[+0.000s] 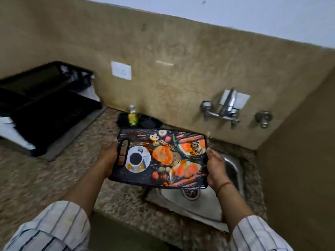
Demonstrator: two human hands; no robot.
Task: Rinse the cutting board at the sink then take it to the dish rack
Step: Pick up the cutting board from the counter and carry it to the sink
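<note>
I hold a black cutting board (161, 158) printed with food pictures, flat and face up, above the left part of the steel sink (233, 171). My left hand (110, 156) grips its handle end, fingers through the slot. My right hand (214, 167) holds the opposite short edge. The wall tap (226, 109) is behind the board to the right; no water stream shows. The black dish rack (49, 105) stands on the counter at the far left.
A small bottle with a yellow-green label (133, 116) stands on a dark mat (145, 122) by the back wall. A speckled stone counter (63, 169) runs between rack and sink. A side wall (299, 169) closes in the right.
</note>
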